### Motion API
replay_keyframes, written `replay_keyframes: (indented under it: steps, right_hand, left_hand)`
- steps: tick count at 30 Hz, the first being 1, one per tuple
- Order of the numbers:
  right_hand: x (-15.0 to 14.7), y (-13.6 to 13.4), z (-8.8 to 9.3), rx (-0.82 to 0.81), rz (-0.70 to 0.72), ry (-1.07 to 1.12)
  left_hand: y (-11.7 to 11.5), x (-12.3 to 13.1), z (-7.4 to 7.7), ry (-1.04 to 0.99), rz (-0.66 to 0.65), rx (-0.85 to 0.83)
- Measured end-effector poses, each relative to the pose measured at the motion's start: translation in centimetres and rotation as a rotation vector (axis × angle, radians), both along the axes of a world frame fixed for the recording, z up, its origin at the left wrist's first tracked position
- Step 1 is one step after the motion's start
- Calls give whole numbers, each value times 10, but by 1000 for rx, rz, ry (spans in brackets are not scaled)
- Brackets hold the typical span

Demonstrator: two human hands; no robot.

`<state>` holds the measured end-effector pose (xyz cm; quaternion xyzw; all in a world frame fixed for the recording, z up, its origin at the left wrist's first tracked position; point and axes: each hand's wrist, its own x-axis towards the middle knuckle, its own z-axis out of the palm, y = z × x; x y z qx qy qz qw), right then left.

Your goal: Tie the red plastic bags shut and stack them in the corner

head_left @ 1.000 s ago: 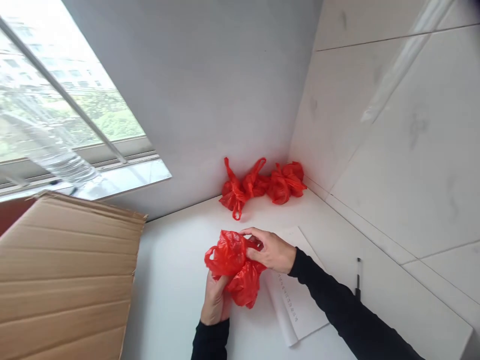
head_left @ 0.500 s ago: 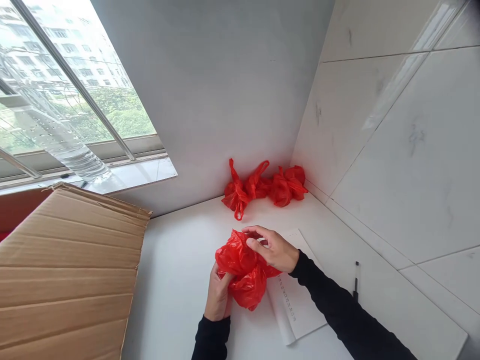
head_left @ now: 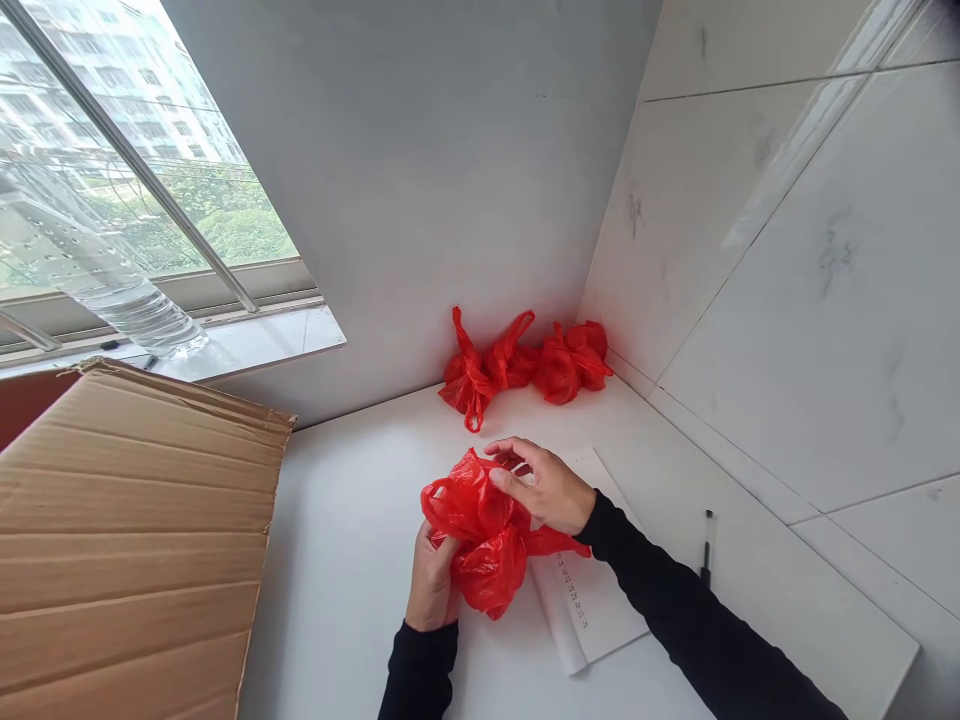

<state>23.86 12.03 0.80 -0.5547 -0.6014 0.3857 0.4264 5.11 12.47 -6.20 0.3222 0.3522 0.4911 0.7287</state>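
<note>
My left hand (head_left: 431, 585) stays closed around the lower left side of the crumpled red plastic bag (head_left: 487, 565), thumb over the film, holding it up above the table (head_left: 352, 520). What has changed is at my right hand (head_left: 555, 490): a second ago its thumb and fingers were dug into the bag's right side, and now that grip has loosened, thumb and forefinger parted at the plastic's upper edge; whether they touch it I cannot tell. A loose red strip (head_left: 559, 543) now reaches out below that wrist, so I judge that the left grip bears most of the bag.

Under the right hand lies a spiral notebook (head_left: 604, 590), with a pen (head_left: 706, 555) farther right on the table. Toward the corner, two bunched red bags, a left bundle (head_left: 469, 382) and a right bundle (head_left: 574, 365), sit against the grey wall (head_left: 427, 150). A cardboard box (head_left: 135, 560) stands at my left, a clear bottle (head_left: 142, 310) on the windowsill (head_left: 292, 335) behind it. Marbled tiles (head_left: 810, 350) cover the right wall.
</note>
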Motion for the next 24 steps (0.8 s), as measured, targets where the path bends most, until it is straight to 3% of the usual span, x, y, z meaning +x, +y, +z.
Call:
replay_keyframes:
  steps: [3,10,16,21,24]
  right_hand:
    - [-1,-4,4,65,-65,-80]
    - [-4,-8,5,-55,94,-234]
    - [5,-1,-2,-16,-1,-90]
    - [8,5,-18,-179,150,23]
    - [3,7,-23,-218,161,148]
  left_hand:
    - [1,0,1,3,21,13]
    - [0,1,15,9,26,47]
    - [1,-5,14,-60,89,-61]
    - [1,-7,12,-154,112,-98]
    - [0,-7,10,-148,114,-110]
